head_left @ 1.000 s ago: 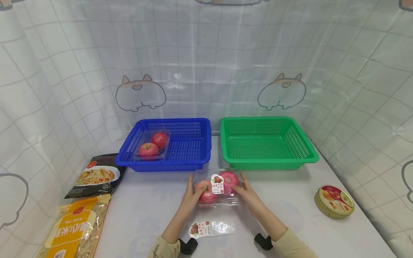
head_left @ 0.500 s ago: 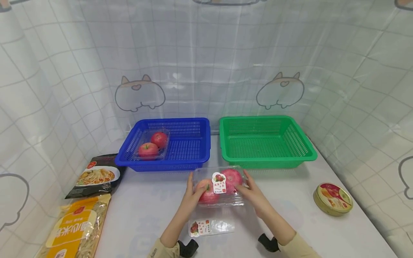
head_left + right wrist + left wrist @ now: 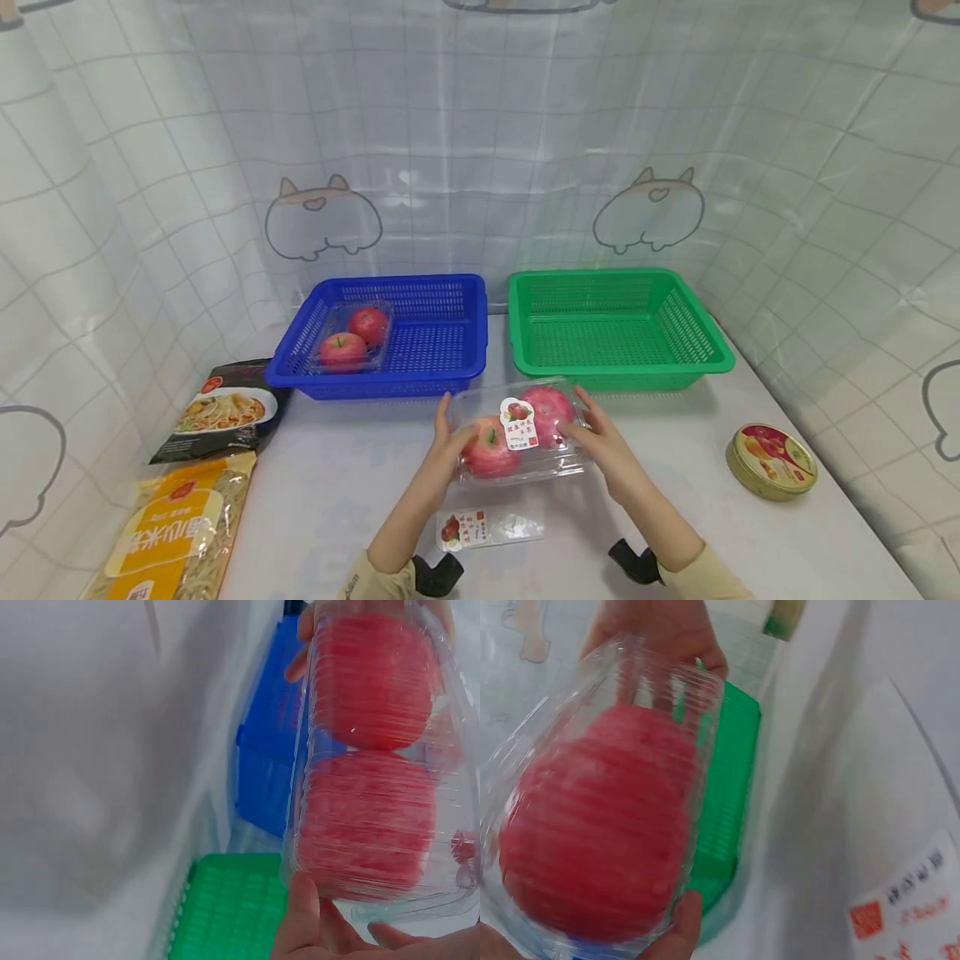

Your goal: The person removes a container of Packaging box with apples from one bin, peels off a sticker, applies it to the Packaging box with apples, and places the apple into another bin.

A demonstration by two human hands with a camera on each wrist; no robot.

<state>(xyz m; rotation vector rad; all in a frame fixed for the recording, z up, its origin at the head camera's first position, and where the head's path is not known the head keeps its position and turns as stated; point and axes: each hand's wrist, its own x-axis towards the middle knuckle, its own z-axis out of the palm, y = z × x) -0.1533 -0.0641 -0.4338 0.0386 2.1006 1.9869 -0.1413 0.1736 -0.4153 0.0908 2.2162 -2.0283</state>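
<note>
We note the clear rectangular plastic box point(image 3: 519, 432) of red apples point(image 3: 491, 460), left hand point(image 3: 446, 452) and right hand point(image 3: 606, 454) fingers clamped on its ends, has turned slightly, so we judge it lifted above the white surface point(image 3: 337, 483).

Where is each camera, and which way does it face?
Head: on the head, facing forward and down at the clear plastic box of red apples; left hand and right hand show.
Left wrist: on that wrist, facing the box; both hands partly show.
Right wrist: on that wrist, facing the box; both hands partly show.
Both wrist views show the green plastic basket.
</note>
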